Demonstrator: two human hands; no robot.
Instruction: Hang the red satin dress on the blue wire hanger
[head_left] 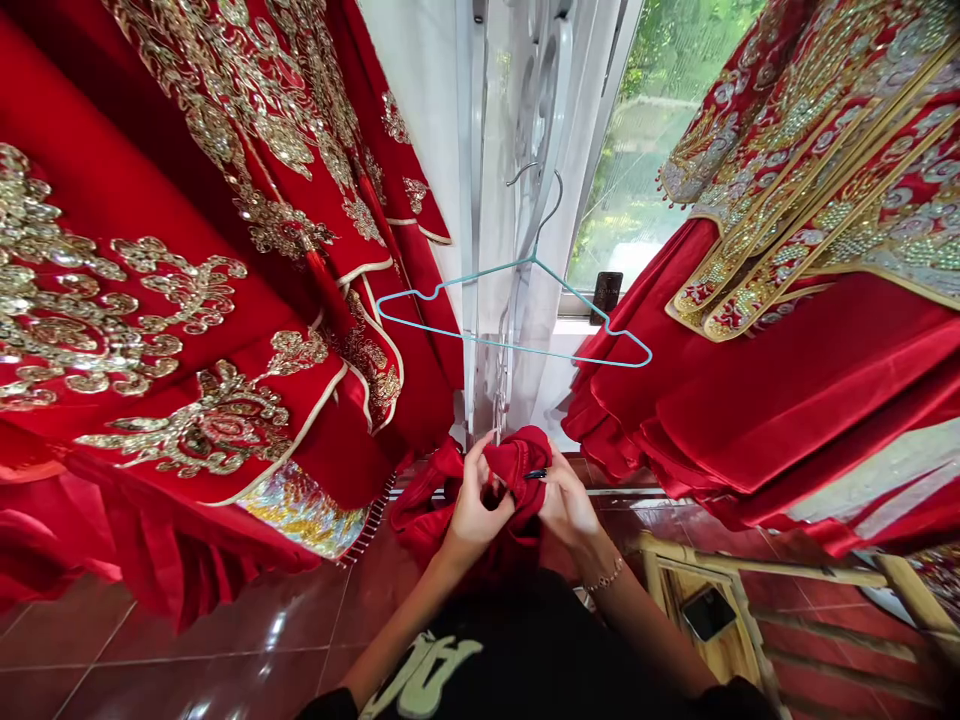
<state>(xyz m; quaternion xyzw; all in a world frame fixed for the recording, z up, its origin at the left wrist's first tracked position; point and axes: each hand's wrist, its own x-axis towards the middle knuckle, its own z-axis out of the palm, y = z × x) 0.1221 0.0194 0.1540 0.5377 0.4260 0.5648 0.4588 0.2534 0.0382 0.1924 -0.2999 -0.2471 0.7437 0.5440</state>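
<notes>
In front of my body a bunched red satin garment [517, 450] is held up between both hands. My left hand [478, 495] is closed on its left side, thumb and fingers curled round a fold. Gripping the right side of the same cloth is my right hand [568, 500], fingers partly hidden behind it. A small dark glossy piece [535, 474] shows at the right fingertips; its kind is unclear. The rest of the garment hangs below and to the left. Beyond my hands a light blue wire hanger [517, 347] hangs from a white metal rack [553, 110], with no garment on it.
Red embroidered gowns [292, 240] hang close on the left, and more red robes [750, 400] hang on the right. A dark phone-like device [607, 297] stands by the window. A bamboo chair [757, 575] at lower right has a phone [709, 612] near it. The floor [247, 670] is red tile.
</notes>
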